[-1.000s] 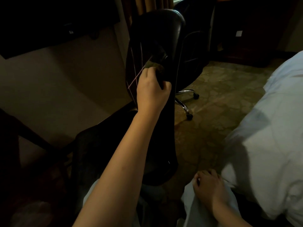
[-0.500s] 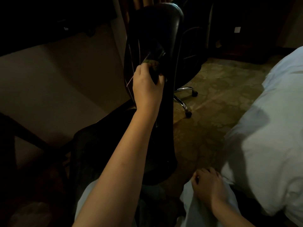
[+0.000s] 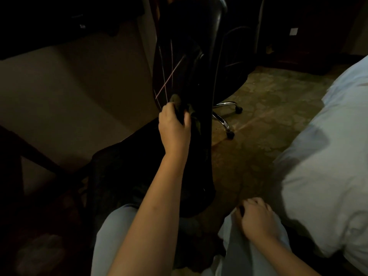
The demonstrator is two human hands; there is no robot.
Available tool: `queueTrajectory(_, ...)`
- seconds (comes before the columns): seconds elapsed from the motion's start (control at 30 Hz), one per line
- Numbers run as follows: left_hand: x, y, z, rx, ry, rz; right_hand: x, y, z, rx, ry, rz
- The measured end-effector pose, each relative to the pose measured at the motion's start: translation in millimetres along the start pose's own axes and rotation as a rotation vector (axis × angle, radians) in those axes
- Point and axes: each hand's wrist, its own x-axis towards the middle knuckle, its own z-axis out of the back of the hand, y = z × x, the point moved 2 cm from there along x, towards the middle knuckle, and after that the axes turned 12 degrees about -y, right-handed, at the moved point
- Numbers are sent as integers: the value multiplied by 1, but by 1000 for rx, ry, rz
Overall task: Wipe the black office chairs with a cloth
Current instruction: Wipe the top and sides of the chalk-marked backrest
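Lower on the black office chair (image 3: 191,46) than a second ago, the left hand (image 3: 175,130) grips a dark cloth (image 3: 176,100) bunched against its back; upholstery above the fist is probably wiped, the stretch below still to do (light is poor); a second chair (image 3: 237,62) waits beyond; the right hand (image 3: 256,220) rests loosely curled on a trouser leg (image 3: 231,248), apparently holding nothing.

Bedroom — white bed (image 3: 318,156), patterned carpet (image 3: 274,120)

Nearest chair (image 3: 191,28) stands ahead; second chair (image 3: 236,56) behind it; bed (image 3: 328,148) right.
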Motion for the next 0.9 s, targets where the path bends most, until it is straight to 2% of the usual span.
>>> queueTrajectory(0.2,-32,45,2,126,119,67,-2,0,-11,-6,-59,24)
queueTrajectory(0.33,-33,53,0,214,194,42,-3,3,-13,-10,-75,28)
queueTrajectory(0.43,-28,49,-5,242,185,-5,-3,3,-15,-9,-94,10)
queueTrajectory(0.9,-35,60,14,149,204,-45,5,-5,-14,2,-103,23)
